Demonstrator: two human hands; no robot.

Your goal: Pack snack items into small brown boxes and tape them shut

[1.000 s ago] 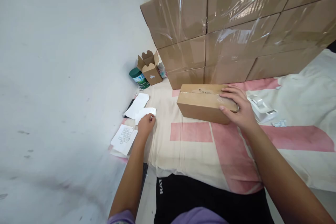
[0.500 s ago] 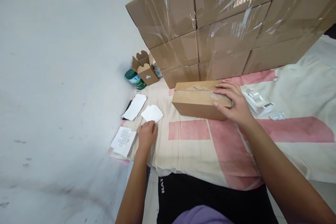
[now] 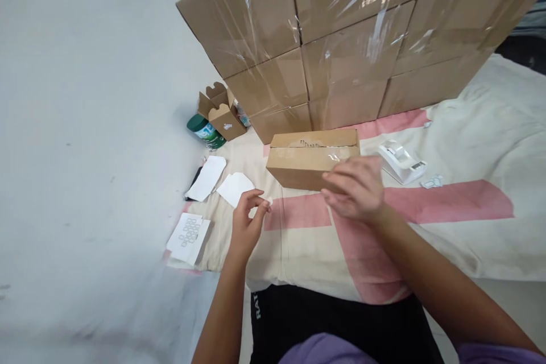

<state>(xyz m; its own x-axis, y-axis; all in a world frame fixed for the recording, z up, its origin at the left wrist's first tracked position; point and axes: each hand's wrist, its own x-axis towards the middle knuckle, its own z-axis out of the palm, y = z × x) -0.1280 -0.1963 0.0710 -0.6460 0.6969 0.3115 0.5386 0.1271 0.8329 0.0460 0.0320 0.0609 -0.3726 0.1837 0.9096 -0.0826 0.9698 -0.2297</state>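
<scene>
The only writing I can make out is white lettering on the black garment (image 3: 298,318) at the near edge, which starts "RA". There is also a dark print line on top of the small cardboard box (image 3: 313,156), too small to read. The printed sheet (image 3: 189,233) at the near left shows a grid of little outlined shapes. The green can (image 3: 203,129) has a pale label I cannot read.

I count 1 small cardboard box, 1 white tape dispenser (image 3: 401,160), 2 blank paper slips (image 3: 207,177), 1 printed sheet, 1 open carton (image 3: 219,116) and 1 can. The stacked cartons (image 3: 341,28) stand 3 rows high, and their far and right ends are cut off.

The left hand (image 3: 249,222) pinches a white scrap (image 3: 268,201) between thumb and fingertip, just right of the paper slips and near-left of the small box. The right hand (image 3: 356,187) is blurred, its fingers loosely spread with nothing in them that I can see. It hovers at the small box's near right corner.

The small box is plain brown card, long and flat, with glossy clear tape along its top seam. It lies on a cream cloth (image 3: 426,239) with pink bands, close against the foot of the stacked cartons. Those cartons are the same brown card under shiny, wrinkled tape. The dispenser is smooth plastic and sits just right of the box. The floor (image 3: 85,125) on the left is pale and matte.
</scene>
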